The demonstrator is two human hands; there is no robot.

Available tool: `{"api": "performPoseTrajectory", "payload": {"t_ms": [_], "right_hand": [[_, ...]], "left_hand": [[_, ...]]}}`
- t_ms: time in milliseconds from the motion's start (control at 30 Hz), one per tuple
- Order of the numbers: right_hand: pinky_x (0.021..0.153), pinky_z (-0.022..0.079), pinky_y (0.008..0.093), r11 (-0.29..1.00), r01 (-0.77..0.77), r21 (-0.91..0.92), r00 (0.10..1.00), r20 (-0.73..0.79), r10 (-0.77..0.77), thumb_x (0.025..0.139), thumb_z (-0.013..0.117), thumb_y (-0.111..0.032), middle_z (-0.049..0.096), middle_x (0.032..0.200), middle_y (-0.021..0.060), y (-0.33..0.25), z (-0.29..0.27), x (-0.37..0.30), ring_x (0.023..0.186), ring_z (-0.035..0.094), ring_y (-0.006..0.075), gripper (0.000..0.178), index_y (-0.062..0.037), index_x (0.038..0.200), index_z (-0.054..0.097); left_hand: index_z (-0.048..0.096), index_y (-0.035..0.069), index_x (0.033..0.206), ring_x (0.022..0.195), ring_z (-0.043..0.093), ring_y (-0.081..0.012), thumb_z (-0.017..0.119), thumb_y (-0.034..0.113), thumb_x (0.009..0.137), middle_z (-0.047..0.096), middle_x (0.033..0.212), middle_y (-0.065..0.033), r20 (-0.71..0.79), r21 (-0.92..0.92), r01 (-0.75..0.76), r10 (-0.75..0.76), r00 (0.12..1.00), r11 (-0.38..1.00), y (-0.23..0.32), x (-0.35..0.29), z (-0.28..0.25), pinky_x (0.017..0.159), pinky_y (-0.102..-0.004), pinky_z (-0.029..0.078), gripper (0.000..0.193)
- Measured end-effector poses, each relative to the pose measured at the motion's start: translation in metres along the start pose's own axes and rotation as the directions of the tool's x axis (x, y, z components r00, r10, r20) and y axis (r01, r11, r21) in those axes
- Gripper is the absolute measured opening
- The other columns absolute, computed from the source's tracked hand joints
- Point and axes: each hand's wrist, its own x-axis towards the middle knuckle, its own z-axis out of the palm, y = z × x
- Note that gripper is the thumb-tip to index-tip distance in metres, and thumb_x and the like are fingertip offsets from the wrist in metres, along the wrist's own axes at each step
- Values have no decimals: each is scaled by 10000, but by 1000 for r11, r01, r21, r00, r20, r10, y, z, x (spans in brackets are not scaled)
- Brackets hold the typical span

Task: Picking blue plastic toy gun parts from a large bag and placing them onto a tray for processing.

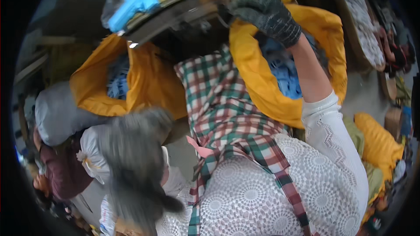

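My right hand (267, 19), in a dark grey knit glove, reaches to the edge of the workbench (183, 11), above the right yellow sack (247, 61). Its fingers are curled together; whatever may be in them is hidden. Light blue plastic pieces (284, 76) fill that sack. My left hand (138, 166), gloved in the same grey, is raised at the lower left and smeared by motion, so its fingers cannot be read. On the bench at the upper left lies a light blue toy gun (142, 0).
A second yellow sack (153, 81) with blue pieces stands under the bench on the left, beside a stuffed grey sack (61, 111). A person in a maroon top (65, 172) is at the far left. At right are a bin of white pieces (361, 15) and another yellow sack (378, 146).
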Motion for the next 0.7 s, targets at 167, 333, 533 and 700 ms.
{"api": "performPoseTrajectory", "payload": {"t_ms": [167, 333, 533, 700], "right_hand": [[741, 511, 346, 402, 279, -872, 854, 417, 312, 858, 498, -116, 653, 944, 189, 116, 72, -230, 896, 638, 263, 252, -23, 1057, 622], [754, 496, 410, 816, -488, -311, 799, 216, 561, 822, 479, -118, 642, 959, 203, -26, 116, -164, 874, 627, 329, 278, -5, 1043, 603], [790, 498, 382, 742, -664, 89, 721, 339, 605, 832, 501, -133, 642, 1034, 162, 28, 87, -167, 914, 624, 328, 293, -61, 1094, 609], [798, 502, 375, 641, -614, -460, 536, 352, 767, 853, 468, -106, 624, 1106, 134, 62, 96, -213, 956, 625, 301, 331, -87, 1164, 579]], "left_hand": [[427, -9, 1315, 1183, 485, -223, 542, 126, 889, 491, 1304, -121, 183, -411, 11, 71, 980, 912, -4, 11, 51, 983, -336, 391, 462], [420, -18, 1317, 1180, 488, -228, 539, 126, 889, 491, 1302, -129, 236, -497, 74, 53, 970, 865, -7, 1, 71, 984, -338, 391, 467], [412, -29, 1319, 1176, 492, -233, 535, 125, 888, 492, 1299, -140, 260, -529, 100, 49, 964, 843, -5, 4, 83, 985, -341, 391, 473], [406, -37, 1320, 1173, 495, -237, 532, 124, 888, 492, 1297, -149, 265, -546, 108, 48, 963, 831, -3, 6, 86, 986, -343, 391, 479]]}}
